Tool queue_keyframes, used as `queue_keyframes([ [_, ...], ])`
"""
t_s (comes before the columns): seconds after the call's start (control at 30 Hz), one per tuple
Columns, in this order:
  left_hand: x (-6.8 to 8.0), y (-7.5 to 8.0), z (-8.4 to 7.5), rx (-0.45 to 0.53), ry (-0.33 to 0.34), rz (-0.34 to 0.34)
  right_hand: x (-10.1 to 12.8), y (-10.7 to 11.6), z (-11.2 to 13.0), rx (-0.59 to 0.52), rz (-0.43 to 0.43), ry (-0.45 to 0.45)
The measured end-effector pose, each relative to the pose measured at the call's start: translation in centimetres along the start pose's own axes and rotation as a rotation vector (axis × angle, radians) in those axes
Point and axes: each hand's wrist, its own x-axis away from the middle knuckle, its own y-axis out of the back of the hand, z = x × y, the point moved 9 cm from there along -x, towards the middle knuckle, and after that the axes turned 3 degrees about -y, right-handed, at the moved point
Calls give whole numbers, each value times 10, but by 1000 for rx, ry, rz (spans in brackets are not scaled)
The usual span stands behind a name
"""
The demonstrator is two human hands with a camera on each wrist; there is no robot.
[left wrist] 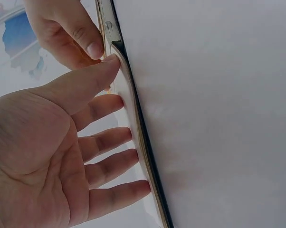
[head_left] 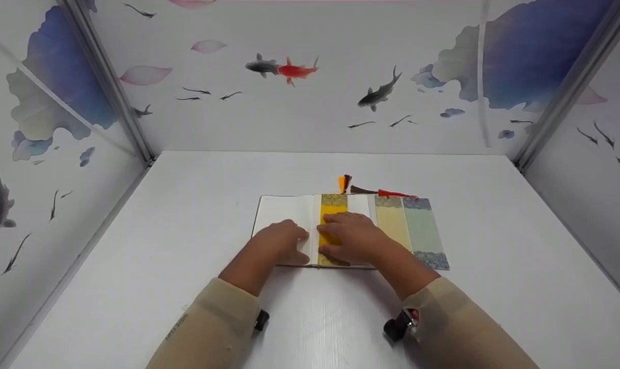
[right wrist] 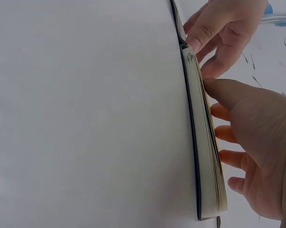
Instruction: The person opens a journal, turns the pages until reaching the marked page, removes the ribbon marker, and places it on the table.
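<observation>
An open notebook (head_left: 284,209) with dark cover edges lies flat on the white table. My left hand (head_left: 283,242) rests on its left page, fingers extended and thumb near the central fold. On the right page, my right hand (head_left: 355,237) lies with spread fingers touching a yellow bookmark (head_left: 333,209) beside the fold. A cream bookmark (head_left: 392,218) and a pale green bookmark (head_left: 424,228) lie further right, both with patterned ends. In the right wrist view the thick page block (right wrist: 207,142) runs beneath the right fingertips. The right palm hides part of the page.
Tassels stick out past the notebook's far edge: an orange and brown one (head_left: 345,184), a dark one (head_left: 364,190) and a red one (head_left: 394,194). White panels printed with fish (head_left: 297,70) enclose the table (head_left: 187,205) at the back and sides.
</observation>
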Motion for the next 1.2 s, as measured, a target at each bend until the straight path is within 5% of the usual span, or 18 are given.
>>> queue_keyframes([
  [1.0,2,0,-3,-34,-42,-14,25,0,-45,-89,13,-66],
  [1.2,1,0,-3,-52,-48,-17,18,7,-47,-146,-83,-141],
])
